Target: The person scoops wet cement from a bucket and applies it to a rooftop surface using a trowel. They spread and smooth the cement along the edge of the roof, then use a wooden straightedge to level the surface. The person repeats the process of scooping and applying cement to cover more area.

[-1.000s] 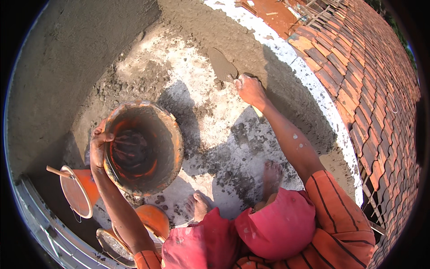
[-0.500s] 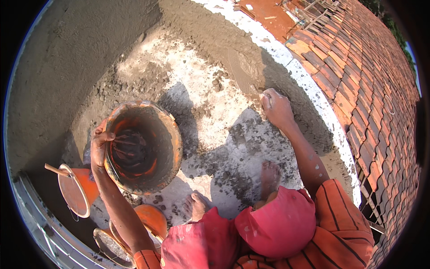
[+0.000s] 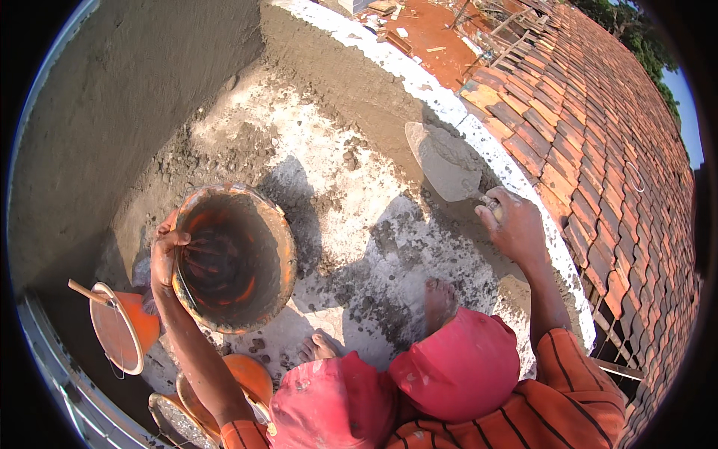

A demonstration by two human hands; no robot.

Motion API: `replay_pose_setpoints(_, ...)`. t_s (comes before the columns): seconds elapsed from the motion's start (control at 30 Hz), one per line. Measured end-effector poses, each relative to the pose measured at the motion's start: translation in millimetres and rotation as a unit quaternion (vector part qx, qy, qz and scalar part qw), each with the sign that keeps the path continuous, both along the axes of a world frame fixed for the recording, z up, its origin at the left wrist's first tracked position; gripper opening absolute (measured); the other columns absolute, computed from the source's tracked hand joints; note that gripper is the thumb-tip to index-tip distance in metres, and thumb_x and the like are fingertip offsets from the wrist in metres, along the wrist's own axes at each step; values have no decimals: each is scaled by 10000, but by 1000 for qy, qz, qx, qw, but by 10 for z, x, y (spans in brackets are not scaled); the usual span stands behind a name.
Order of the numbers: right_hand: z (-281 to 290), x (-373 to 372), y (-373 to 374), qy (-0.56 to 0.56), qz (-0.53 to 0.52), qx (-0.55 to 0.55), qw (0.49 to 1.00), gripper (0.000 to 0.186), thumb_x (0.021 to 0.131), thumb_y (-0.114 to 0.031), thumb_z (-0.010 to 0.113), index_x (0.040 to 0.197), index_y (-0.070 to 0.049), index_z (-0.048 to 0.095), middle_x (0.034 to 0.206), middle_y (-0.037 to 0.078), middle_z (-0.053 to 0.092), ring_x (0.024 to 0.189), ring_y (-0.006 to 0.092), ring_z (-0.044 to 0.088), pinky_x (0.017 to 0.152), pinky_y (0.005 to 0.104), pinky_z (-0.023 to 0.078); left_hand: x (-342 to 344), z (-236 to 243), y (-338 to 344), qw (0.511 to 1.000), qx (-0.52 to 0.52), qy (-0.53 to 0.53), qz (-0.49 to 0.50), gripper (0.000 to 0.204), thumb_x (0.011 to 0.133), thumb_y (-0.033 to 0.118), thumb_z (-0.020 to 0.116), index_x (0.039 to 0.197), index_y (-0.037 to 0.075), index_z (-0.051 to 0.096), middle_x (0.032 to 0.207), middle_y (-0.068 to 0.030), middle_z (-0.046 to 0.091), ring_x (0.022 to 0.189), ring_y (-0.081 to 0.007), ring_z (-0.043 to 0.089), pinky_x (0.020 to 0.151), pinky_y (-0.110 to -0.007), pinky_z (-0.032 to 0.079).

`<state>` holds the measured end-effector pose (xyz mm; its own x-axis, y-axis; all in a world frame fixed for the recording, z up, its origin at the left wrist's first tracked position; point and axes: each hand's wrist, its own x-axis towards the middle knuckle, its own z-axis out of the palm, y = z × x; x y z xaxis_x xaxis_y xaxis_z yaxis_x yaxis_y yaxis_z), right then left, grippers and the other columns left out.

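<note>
My left hand grips the rim of a large orange bucket, which is tilted so its mortar-smeared inside faces up at me. A little dark mortar coats its bottom. In my right hand is a trowel, held by its handle near the low wall on the right. Its broad grey blade carries some wet mortar along one edge. Fresh mortar covers the inner side of that wall.
A smaller orange bucket with a stick across it stands at the left, and more orange buckets sit beside my left forearm. Beyond the white wall top slopes a tiled roof. Mortar crumbs litter the pale floor.
My right hand has moved right and nearer, lifting the trowel off the wall face so its blade shows. My left hand still grips the large bucket.
</note>
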<state>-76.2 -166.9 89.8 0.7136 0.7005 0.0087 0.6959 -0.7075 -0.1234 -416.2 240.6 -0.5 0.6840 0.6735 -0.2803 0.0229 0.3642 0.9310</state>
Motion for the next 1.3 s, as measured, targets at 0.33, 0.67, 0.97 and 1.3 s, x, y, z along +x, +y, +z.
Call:
replay_pose_setpoints(0.33,687,-346,425,300,288,52,908,323,809,-319,736,986,-59,663,846,136,683,757,305,658,646,358,511,-82,31,-13,998,49,33,-9,604,599,36,504,1188,-79,578,1112,-127,649,1000,-215,614,976,-310,424)
replay_pose_setpoints(0.67,150,173,42,343,-136,251,895,352,981,-310,453,869,-4,587,690,32,541,541,94,523,502,242,438,-254,-117,9,1000,-14,-17,13,554,654,-8,504,1200,-75,571,1082,-115,659,952,-197,628,899,-292,469)
replay_pose_setpoints(0.97,-866,170,637,254,89,279,922,206,952,-217,548,954,-12,568,702,48,564,594,103,564,575,286,469,26,112,-45,999,15,28,-5,588,596,19,511,1170,-69,599,1052,-114,673,917,-202,639,896,-292,478)
replay_pose_setpoints(1.3,-1913,560,1376,131,28,275,952,191,905,-200,588,1011,-42,578,915,193,648,854,404,626,727,436,488,269,144,-239,996,45,63,-52,629,612,34,517,1232,-55,569,1102,-120,657,975,-212,629,909,-297,478)
